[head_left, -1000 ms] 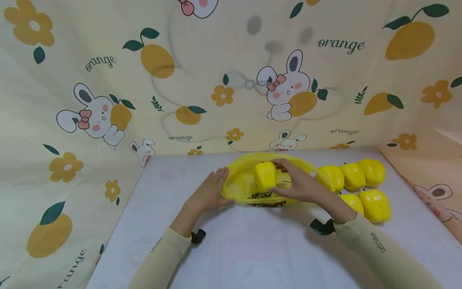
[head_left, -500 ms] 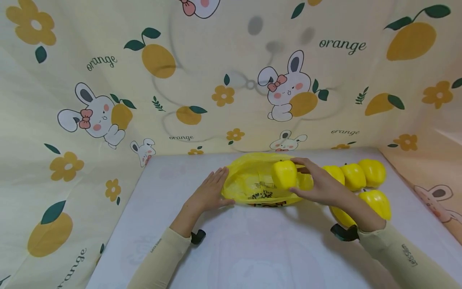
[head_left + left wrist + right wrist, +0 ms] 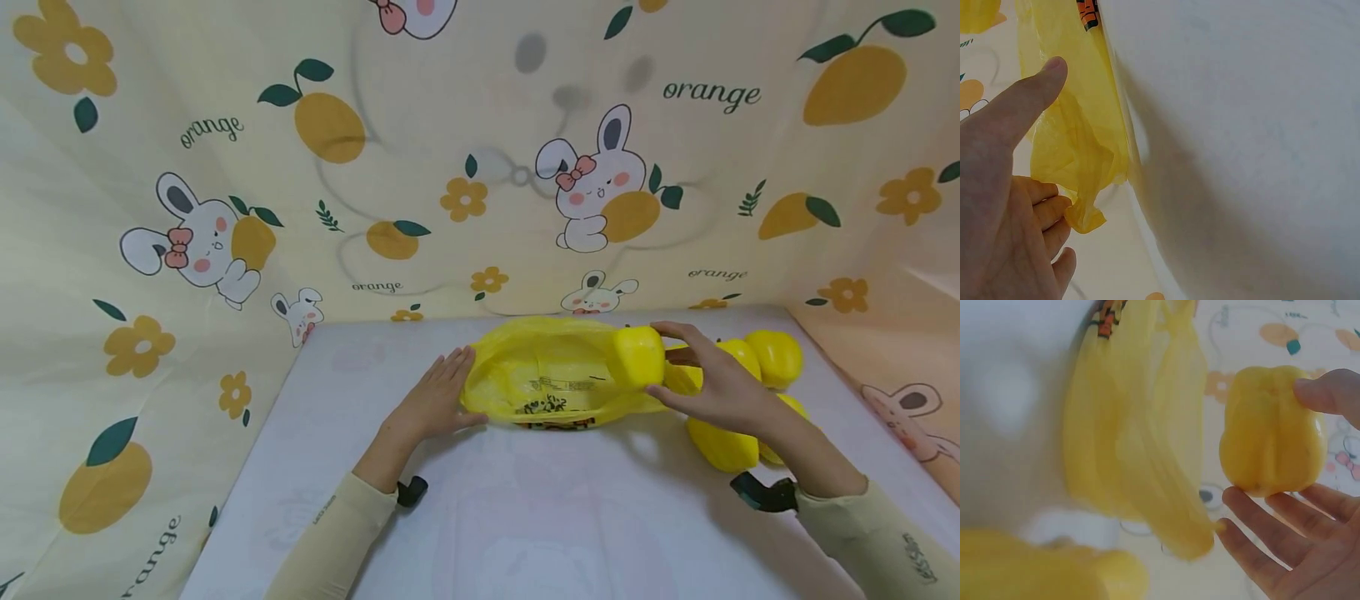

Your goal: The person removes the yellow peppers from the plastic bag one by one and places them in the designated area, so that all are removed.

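A yellow bell pepper (image 3: 639, 357) is held by my right hand (image 3: 720, 383), thumb on one side and fingertips on the other. In the right wrist view the pepper (image 3: 1272, 434) hangs above the yellow plastic bag (image 3: 1132, 437). The bag (image 3: 551, 367) stands with its mouth spread, black print showing inside, and the pepper overlaps its right end. My left hand (image 3: 435, 400) rests at the bag's left end, fingers fairly straight. From the left wrist, its thumb lies over the bag (image 3: 1079, 144) and its fingertips are at the bag's crumpled corner.
Right of the bag, yellow peppers (image 3: 774, 358) sit in two groups, partly hidden by my right hand and forearm; one pepper (image 3: 723, 442) is nearest the front. A patterned cloth (image 3: 420, 167) hangs behind and beside the white table (image 3: 510, 517).
My right hand has carried the pepper rightward, from over the middle of the bag to its right end. The left hand has stayed put.
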Tool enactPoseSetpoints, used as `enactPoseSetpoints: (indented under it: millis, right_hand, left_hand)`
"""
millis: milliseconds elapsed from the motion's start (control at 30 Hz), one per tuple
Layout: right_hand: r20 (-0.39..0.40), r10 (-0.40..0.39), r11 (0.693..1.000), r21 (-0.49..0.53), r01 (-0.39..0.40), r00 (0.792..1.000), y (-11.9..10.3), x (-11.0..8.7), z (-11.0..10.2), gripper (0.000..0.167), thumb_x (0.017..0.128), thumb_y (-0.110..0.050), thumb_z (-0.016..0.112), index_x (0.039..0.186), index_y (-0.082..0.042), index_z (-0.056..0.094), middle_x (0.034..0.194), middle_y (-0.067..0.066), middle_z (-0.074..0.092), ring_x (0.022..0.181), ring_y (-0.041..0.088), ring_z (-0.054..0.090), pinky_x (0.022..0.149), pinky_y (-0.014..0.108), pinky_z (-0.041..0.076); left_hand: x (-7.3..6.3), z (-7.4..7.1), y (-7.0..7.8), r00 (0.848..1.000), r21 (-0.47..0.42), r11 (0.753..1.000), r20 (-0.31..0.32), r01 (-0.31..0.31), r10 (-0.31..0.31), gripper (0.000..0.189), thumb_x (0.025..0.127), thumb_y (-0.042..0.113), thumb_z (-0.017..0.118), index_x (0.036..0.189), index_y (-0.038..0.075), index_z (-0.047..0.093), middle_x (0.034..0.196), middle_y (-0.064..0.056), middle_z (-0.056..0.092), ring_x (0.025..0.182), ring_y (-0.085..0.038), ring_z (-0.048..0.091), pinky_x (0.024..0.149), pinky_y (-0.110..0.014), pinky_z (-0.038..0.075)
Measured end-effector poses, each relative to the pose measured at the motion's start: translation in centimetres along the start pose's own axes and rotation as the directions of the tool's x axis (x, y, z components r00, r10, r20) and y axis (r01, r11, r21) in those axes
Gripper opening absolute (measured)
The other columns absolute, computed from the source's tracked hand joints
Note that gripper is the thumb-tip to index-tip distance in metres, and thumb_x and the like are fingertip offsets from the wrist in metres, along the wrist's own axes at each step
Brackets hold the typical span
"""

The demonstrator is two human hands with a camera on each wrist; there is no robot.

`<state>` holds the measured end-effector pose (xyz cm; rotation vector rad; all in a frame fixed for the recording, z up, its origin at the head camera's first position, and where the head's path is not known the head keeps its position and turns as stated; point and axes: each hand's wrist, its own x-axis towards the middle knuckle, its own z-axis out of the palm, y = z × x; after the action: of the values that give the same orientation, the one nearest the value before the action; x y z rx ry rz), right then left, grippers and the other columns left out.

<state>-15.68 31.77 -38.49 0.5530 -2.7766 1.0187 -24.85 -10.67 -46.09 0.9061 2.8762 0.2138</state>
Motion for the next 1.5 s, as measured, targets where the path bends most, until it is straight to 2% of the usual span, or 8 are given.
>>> enactPoseSetpoints:
  millis: [167, 267, 400, 733, 1067, 1167, 1367, 1500]
  right_hand:
    - [-0.032, 0.000, 1.000, -0.027, -0.001, 0.999, 0.8, -1.0, -1.4, 0.096, 0.089, -0.014, 0.090, 0.166, -0.013, 0.033, 0.162, 0.027, 0.041, 0.122, 0.054, 0.064, 0.097, 0.074, 0.053]
    - [-0.051, 0.015, 0.999, -0.037, -0.017, 0.999, 1.4, -1.6, -2.1, 0.098, 0.087, -0.014, 0.091, 0.166, -0.015, 0.032, 0.162, 0.025, 0.041, 0.121, 0.053, 0.064, 0.101, 0.040, 0.062]
    - [-0.076, 0.031, 0.999, -0.033, -0.033, 0.997, 2.3, -2.4, -2.9, 0.099, 0.087, -0.012, 0.090, 0.167, -0.018, 0.032, 0.162, 0.022, 0.043, 0.120, 0.050, 0.064, 0.091, 0.000, 0.038]
    - [-0.101, 0.063, 0.997, -0.026, -0.066, 0.993, 4.3, -3.7, -4.4, 0.101, 0.087, -0.013, 0.090, 0.168, -0.016, 0.030, 0.158, 0.024, 0.042, 0.119, 0.040, 0.057, 0.084, 0.002, 0.043]
    - [-0.111, 0.088, 0.996, -0.010, -0.090, 0.990, 7.0, -5.2, -5.9, 0.098, 0.089, -0.007, 0.087, 0.168, -0.011, 0.027, 0.155, 0.027, 0.039, 0.113, -0.014, 0.042, 0.085, -0.004, 0.036]
    - [-0.111, 0.113, 0.993, -0.032, -0.117, 0.987, 7.6, -5.7, -6.2, 0.101, 0.089, -0.009, 0.087, 0.168, -0.008, 0.023, 0.157, 0.032, 0.037, 0.116, -0.003, 0.046, 0.082, -0.004, 0.033]
    - [-0.117, 0.164, 0.983, -0.059, -0.172, 0.979, 8.5, -6.4, -6.9, 0.101, 0.092, -0.011, 0.085, 0.169, -0.002, 0.018, 0.159, 0.041, 0.030, 0.117, 0.056, 0.046, 0.076, -0.005, 0.030]
    - [-0.126, 0.169, 0.983, -0.057, -0.177, 0.977, 9.6, -7.0, -7.4, 0.101, 0.093, -0.007, 0.083, 0.169, -0.002, 0.016, 0.158, 0.044, 0.029, 0.115, 0.062, 0.046, 0.073, -0.003, 0.033]
  left_hand:
    - [0.0, 0.0, 0.0, 1.000, 0.005, 1.000, -0.003, -0.006, 0.006, 0.116, 0.096, 0.064, 0.072, 0.172, 0.004, 0.008, 0.181, -0.009, 0.008, 0.167, -0.025, 0.008, 0.136, -0.041, 0.005]
    - [0.0, 0.0, 0.0, 1.000, 0.006, 1.000, -0.003, -0.001, 0.001, 0.116, 0.096, 0.063, 0.073, 0.172, 0.004, 0.009, 0.181, -0.009, 0.008, 0.167, -0.025, 0.008, 0.136, -0.041, 0.005]
    - [0.0, 0.1, 0.0, 1.000, 0.008, 1.000, 0.004, 0.008, -0.008, 0.116, 0.096, 0.063, 0.073, 0.173, 0.005, 0.008, 0.181, -0.008, 0.008, 0.167, -0.024, 0.007, 0.136, -0.041, 0.005]
    - [-0.1, 0.0, -0.1, 1.000, 0.017, 1.000, 0.008, 0.009, -0.009, 0.116, 0.097, 0.064, 0.071, 0.173, 0.005, 0.007, 0.181, -0.008, 0.007, 0.167, -0.024, 0.007, 0.136, -0.041, 0.005]
    - [-0.2, 0.1, -0.1, 1.000, 0.019, 1.000, 0.000, 0.003, -0.003, 0.115, 0.097, 0.064, 0.071, 0.172, 0.004, 0.008, 0.181, -0.009, 0.007, 0.167, -0.024, 0.006, 0.136, -0.041, 0.005]
    - [-0.2, 0.1, -0.1, 1.000, 0.018, 1.000, 0.002, 0.006, -0.006, 0.115, 0.097, 0.064, 0.071, 0.173, 0.005, 0.008, 0.181, -0.008, 0.007, 0.167, -0.024, 0.007, 0.136, -0.041, 0.005]
    - [-0.1, 0.2, -0.2, 1.000, 0.011, 1.000, 0.006, 0.014, -0.014, 0.115, 0.096, 0.065, 0.071, 0.173, 0.006, 0.008, 0.181, -0.007, 0.007, 0.167, -0.023, 0.006, 0.136, -0.041, 0.004]
    - [0.0, 0.4, -0.3, 1.000, 0.015, 1.000, 0.000, 0.008, -0.008, 0.115, 0.097, 0.065, 0.071, 0.173, 0.006, 0.008, 0.181, -0.007, 0.006, 0.168, -0.023, 0.006, 0.136, -0.041, 0.004]
